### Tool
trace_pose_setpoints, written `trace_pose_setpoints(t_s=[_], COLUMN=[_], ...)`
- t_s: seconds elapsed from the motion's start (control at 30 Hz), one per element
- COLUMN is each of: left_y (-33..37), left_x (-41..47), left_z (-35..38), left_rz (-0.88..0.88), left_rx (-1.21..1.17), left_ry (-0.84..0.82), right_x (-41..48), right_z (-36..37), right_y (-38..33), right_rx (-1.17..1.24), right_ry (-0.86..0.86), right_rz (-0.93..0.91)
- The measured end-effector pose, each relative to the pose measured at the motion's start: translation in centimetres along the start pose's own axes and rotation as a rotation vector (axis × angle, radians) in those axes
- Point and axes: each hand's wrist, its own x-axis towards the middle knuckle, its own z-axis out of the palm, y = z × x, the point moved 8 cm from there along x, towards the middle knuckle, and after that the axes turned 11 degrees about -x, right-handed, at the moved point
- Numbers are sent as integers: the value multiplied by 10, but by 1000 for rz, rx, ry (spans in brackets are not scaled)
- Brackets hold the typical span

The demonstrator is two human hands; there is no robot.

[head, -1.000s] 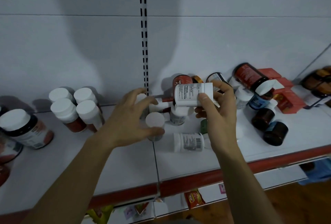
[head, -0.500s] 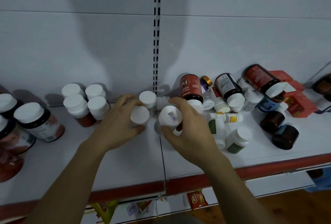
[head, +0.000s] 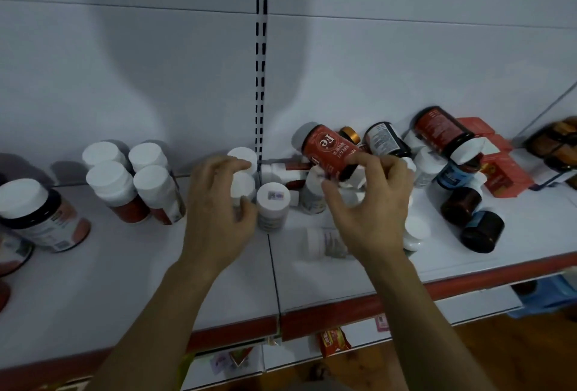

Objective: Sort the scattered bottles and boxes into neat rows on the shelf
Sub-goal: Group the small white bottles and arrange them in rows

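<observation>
Keep left hand (head: 218,212) curled around white-capped bottle (head: 242,186), upright mid-shelf. Reach right hand (head: 368,203), fingers spread, apparently empty, toward tilted red bottle (head: 331,150); grasp body, stand upright in row.

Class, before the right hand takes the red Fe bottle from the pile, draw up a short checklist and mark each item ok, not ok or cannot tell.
1. Right hand at red Fe bottle: ok.
2. Firm grip on it: cannot tell.
3. Bottle upright: not ok, tilted on the pile.
4. Left hand steadying white-capped bottle: ok.
5. Stickered bottle standing: ok.
6. Bare shelf for a row: ok.
</observation>
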Motion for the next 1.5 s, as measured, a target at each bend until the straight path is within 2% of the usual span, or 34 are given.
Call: trace_pose_setpoints(t_s=[0.1, 0.17, 0.37, 0.47, 0.57, 0.7, 0.73, 0.8, 0.87, 0.9, 1.0, 1.07, 1.13, 1.2, 1.27, 1.5], left_y=[26, 34, 37, 39, 60, 89, 94, 99, 102, 104, 116, 122, 123, 120, 113, 78], left_x=[19, 35, 62, 63, 60, 65, 66, 67, 63, 60, 54, 52, 50, 46, 37, -23], left_z=[21, 34, 60, 74, 96, 133, 138, 140, 137, 137, 140, 140, 136, 124, 101, -28], left_rz=[51, 39, -37, -37, 87, 167, 166, 111, 28, 1, -39, -59, -96, -124, -141, -184], left_rx=[78, 110, 210, 202, 234, 292, 279, 182, -16, -117, -330, -429, -530, -607, -628, -553], left_ry=[-156, -256, -410, -425, -454, -446, -412, -311, -191, -143, -53, -9, 29, 93, 181, 463], right_x=[30, 48, 56, 62, 74, 78, 80, 92, 103, 108, 116, 121, 123, 114, 99, 48], right_z=[30, 45, 63, 54, 29, 9, 2, -26, -53, -54, -29, -26, -36, -41, -35, -7], right_y=[14, 23, 40, 40, 44, 63, 74, 107, 143, 160, 198, 209, 212, 213, 201, 60], right_rx=[-115, -58, -76, 78, 278, 631, 674, 513, 156, 16, -149, -144, 17, 415, 762, 1203], right_ry=[-328, -498, -739, -668, -535, -570, -529, -253, 4, 1, -295, -287, -189, -143, -188, -400], right_rz=[-1, -9, -109, -102, -72, 71, 107, 107, 94, 115, 223, 231, 232, 336, 485, 480])
